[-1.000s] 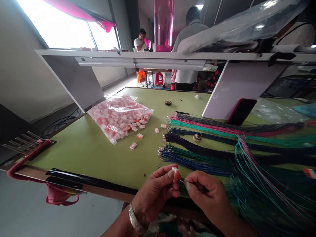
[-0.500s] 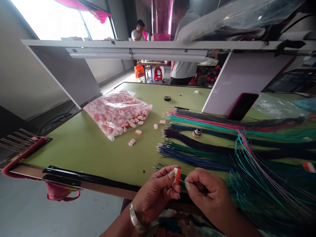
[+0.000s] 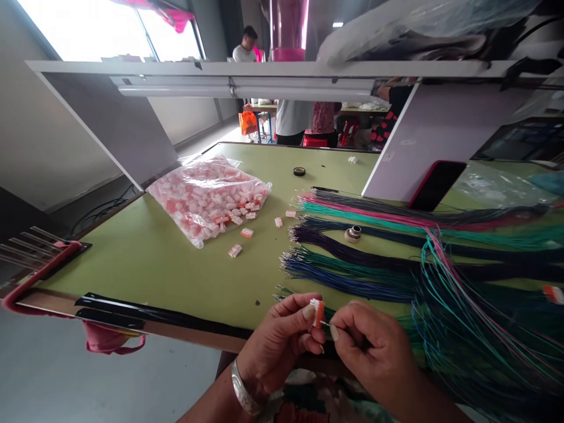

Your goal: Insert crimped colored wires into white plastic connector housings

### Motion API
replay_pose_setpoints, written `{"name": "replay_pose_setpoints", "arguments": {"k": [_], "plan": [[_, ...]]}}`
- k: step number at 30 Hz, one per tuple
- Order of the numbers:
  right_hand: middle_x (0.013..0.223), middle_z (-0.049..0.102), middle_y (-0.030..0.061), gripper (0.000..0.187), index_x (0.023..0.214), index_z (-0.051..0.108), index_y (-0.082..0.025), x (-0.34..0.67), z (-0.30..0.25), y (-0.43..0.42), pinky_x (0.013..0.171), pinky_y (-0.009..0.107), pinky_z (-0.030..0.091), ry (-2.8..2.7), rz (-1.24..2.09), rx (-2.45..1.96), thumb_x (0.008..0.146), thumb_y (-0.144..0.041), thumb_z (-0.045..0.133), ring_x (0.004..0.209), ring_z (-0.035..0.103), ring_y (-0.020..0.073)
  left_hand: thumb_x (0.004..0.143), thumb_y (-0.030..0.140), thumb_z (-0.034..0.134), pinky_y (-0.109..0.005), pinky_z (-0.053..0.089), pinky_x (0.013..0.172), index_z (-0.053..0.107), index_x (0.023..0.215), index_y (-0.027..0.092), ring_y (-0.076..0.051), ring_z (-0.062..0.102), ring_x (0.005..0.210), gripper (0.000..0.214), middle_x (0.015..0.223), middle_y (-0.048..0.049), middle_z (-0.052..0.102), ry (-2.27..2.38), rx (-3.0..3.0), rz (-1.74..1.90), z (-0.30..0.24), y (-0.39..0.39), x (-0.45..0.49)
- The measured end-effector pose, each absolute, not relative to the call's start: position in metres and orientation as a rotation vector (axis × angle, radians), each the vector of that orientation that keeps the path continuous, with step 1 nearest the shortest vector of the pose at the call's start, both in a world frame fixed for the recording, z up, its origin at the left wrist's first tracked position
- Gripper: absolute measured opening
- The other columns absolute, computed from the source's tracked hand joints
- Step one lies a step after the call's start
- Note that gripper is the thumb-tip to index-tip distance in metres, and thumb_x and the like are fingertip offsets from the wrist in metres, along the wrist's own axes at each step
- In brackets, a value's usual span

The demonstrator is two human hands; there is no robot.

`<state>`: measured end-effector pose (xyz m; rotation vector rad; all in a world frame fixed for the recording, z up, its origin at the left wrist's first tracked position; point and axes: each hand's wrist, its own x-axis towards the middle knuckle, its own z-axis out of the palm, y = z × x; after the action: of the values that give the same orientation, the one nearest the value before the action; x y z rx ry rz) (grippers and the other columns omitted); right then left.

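Note:
My left hand (image 3: 282, 338) pinches a small white-and-orange wire connector (image 3: 317, 313) between thumb and fingers. My right hand (image 3: 370, 346) holds a thin wire with a bare metal tip (image 3: 325, 322) between its fingertips, and that tip sits right at the connector's side. I cannot tell whether it has entered the connector. A silver bangle (image 3: 244, 388) circles my left wrist. Long bundles of blue, green, pink and dark wires (image 3: 352, 264) fan across the table to the right of my hands.
A clear plastic bag of connectors (image 3: 207, 200) lies on the green table (image 3: 154, 264), with several loose connectors (image 3: 247, 232) beside it. A phone (image 3: 436, 185), a tape roll (image 3: 299, 171) and a metal spool (image 3: 353, 234) lie nearby. Co-workers stand beyond the overhead shelf (image 3: 220, 69).
My hands keep the same hold on the connector and wire, with the wire tip still at the connector. The whole view has shifted slightly, and a co-worker in the background has moved left.

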<state>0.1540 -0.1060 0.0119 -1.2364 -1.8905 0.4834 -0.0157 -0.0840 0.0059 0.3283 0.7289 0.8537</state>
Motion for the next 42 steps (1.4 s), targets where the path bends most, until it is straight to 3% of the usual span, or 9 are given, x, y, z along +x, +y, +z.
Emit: {"name": "replay_pose_setpoints", "arguments": {"k": [11, 15, 42], "plan": [[0.061, 0.053, -0.0021, 0.024, 0.064, 0.050, -0.020, 0.150, 0.013, -0.110, 0.055, 0.023, 0.035, -1.958, 0.469, -1.226, 0.087, -0.012, 0.048, 0.056, 0.049, 0.0105, 0.076, 0.024, 0.077, -0.018, 0.046, 0.049, 0.065, 0.087, 0.014, -0.009, 0.058, 0.046, 0.019, 0.056, -0.0015, 0.065, 0.816, 0.467, 0.840, 0.009, -0.091, -0.010], [0.066, 0.053, -0.0021, 0.019, 0.072, 0.051, -0.020, 0.156, 0.013, -0.111, 0.057, 0.024, 0.036, -1.955, 0.586, -1.227, 0.089, -0.014, 0.048, 0.060, 0.050, 0.0113, 0.071, 0.023, 0.080, -0.020, 0.048, 0.049, 0.064, 0.083, 0.014, -0.009, 0.058, 0.048, 0.022, 0.062, -0.0008, 0.065, 0.814, 0.439, 0.861, 0.010, -0.092, -0.009], [0.065, 0.053, -0.0024, 0.017, 0.075, 0.045, -0.022, 0.148, -0.002, -0.116, 0.056, 0.024, 0.036, -2.013, 0.476, -1.170, 0.089, -0.012, 0.043, 0.059, 0.052, 0.0124, 0.074, 0.024, 0.077, -0.021, 0.045, 0.051, 0.062, 0.082, 0.015, -0.009, 0.055, 0.048, 0.019, 0.059, -0.0007, 0.063, 0.788, 0.405, 0.850, 0.001, -0.099, -0.009]]}}
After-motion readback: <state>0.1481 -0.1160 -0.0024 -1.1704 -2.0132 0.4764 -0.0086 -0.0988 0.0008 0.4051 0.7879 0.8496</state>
